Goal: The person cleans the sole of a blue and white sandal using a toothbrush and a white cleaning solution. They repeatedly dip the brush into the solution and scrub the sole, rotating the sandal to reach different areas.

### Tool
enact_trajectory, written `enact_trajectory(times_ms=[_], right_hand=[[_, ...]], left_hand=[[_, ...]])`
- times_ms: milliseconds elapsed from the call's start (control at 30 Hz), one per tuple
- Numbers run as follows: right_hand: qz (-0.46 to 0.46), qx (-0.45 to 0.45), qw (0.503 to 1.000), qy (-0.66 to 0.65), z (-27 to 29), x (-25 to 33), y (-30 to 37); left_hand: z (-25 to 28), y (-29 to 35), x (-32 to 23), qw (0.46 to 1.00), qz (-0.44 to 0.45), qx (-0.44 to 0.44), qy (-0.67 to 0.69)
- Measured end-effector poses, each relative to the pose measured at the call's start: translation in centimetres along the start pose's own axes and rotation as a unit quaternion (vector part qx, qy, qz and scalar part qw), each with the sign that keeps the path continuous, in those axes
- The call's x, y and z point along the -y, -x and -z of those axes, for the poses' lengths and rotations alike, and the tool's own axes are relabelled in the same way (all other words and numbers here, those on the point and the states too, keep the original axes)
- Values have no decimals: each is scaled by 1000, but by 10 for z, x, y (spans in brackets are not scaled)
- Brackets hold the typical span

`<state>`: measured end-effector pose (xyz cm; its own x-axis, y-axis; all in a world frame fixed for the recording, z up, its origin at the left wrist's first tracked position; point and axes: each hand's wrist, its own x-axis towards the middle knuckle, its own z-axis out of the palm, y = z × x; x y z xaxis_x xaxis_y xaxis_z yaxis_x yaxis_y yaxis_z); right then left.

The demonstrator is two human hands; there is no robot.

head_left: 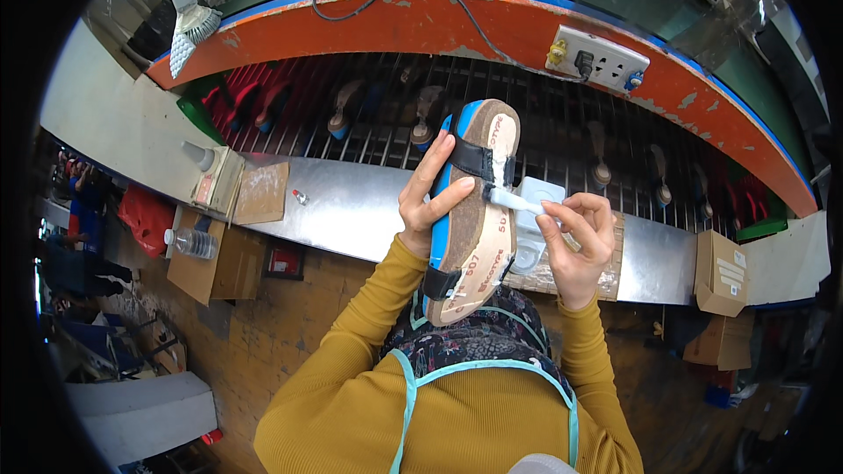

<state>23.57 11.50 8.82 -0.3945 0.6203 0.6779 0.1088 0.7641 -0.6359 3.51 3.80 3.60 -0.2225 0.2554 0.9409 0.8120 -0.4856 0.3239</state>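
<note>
My left hand (428, 202) is wrapped around the blue edge of a sandal (471, 211), fingers curled onto its side and thumb behind, so the grip is firmly closed on it. The sandal stands nearly upright in the middle of the frame, cork-coloured underside facing me, black straps crossing near its top and bottom. My right hand (575, 241) pinches a white brush (516, 200) between thumb and fingertips, closed tight on the handle. The brush head touches the sole just below the upper strap, where a pale smear shows; it looks like glue, though I cannot be sure from this view.

Just behind the brush, right of centre, a white tub (536, 219) sits on a crusted board (606, 281). Both rest on the metal shelf (351, 211) that runs across the middle of the frame. Above it a dark rack (562, 123) holds more shoes on pegs, under an orange rail (492, 31) with a white socket (599, 57) at upper right. At left, a glue bottle (200, 158) stands on a small box, with a clear bottle (189, 243) lower down. A cardboard box (722, 272) sits at the right.
</note>
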Motion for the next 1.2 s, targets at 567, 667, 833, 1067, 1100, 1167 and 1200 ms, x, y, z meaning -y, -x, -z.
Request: enact_trajectory(times_ms=[567, 667, 833, 1067, 1100, 1167, 1200], right_hand=[[7, -26, 999, -22, -7, 6, 29], [19, -45, 999, -24, -13, 7, 35], [68, -53, 995, 44, -13, 13, 39], [148, -50, 983, 93, -9, 19, 35], [141, -41, 985, 90, -6, 20, 33], [113, -39, 991, 68, -7, 19, 32], [91, -46, 994, 48, -11, 16, 32]], left_hand=[[-1, -7, 2, 1000, 11, -9, -8], [-1, -8, 0, 999, 30, -14, 6], [-3, -7, 6, 999, 30, -25, -18], [4, -5, 8, 997, 48, -20, -62], [4, -5, 7, 996, 51, -22, -63], [5, -4, 7, 996, 52, -26, -62], [6, -4, 8, 996, 52, -27, -61]])
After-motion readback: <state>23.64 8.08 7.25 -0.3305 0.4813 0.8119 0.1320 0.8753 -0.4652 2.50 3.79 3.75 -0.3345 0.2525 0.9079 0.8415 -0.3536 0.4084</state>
